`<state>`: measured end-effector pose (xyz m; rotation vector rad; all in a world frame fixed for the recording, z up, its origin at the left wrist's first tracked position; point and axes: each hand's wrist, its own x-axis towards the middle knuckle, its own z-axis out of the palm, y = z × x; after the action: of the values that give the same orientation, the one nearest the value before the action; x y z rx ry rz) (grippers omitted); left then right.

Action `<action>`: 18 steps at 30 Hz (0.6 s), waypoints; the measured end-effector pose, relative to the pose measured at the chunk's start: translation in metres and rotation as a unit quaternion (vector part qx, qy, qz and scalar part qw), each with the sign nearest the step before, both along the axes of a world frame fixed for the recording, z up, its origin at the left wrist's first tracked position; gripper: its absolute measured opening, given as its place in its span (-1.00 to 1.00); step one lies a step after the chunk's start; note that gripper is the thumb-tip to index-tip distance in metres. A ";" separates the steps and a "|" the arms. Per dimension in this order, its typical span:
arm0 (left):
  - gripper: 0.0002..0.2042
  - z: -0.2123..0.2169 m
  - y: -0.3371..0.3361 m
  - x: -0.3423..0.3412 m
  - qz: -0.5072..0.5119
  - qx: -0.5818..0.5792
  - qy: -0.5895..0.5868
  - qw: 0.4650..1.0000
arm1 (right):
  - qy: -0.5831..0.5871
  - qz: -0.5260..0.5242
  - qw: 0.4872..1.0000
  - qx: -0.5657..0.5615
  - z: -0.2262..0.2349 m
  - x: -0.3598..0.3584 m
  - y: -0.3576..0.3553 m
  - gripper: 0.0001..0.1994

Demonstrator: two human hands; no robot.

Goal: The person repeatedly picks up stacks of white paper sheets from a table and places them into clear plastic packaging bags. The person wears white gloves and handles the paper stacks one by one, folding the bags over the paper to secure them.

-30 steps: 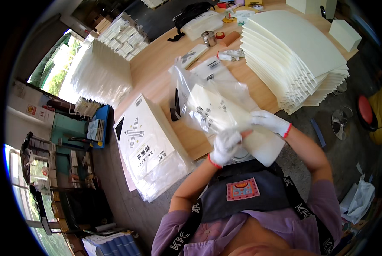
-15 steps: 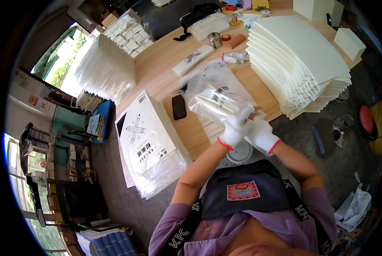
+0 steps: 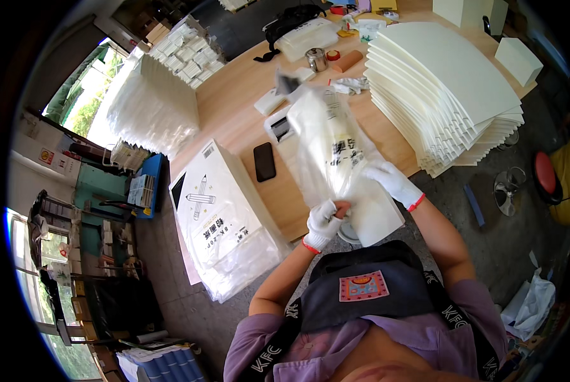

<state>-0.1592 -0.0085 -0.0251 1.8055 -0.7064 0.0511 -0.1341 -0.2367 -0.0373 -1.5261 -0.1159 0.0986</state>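
The person stands at a long wooden table [image 3: 234, 108] and holds a clear plastic bag [image 3: 336, 153] with a white pad inside it, lying across the table's near edge. The left hand [image 3: 323, 224], in a white glove with a red cuff, is closed on the bag's lower end, fingers curled around the plastic. The right hand [image 3: 392, 181], gloved the same way, lies at about two o'clock from the left one, its fingers closed on the bag's right edge. The bag stretches away from the hands toward eleven o'clock, its far end rumpled and raised.

Just left of the bag, at nine o'clock, a black phone [image 3: 264, 162] lies flat on the wood. At two o'clock from the bag a tall stack of white sheets [image 3: 444, 89] fans out in steps. At eight o'clock from the left hand a white printed carton [image 3: 218, 213] leans against the table's side. Far up the table, at twelve o'clock, stand a small metal can [image 3: 316, 59] and a black bag [image 3: 291, 19].
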 end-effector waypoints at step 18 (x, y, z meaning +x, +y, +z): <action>-0.84 -0.009 -0.007 0.035 0.088 0.064 0.083 0.991 | -0.308 -0.108 0.786 -0.525 -0.003 -0.060 0.054 -0.55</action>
<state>-0.1247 -0.0151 -0.0342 1.9648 -0.4402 -0.0282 -0.1940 -0.1823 -0.0406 -2.6400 -0.4622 -0.6405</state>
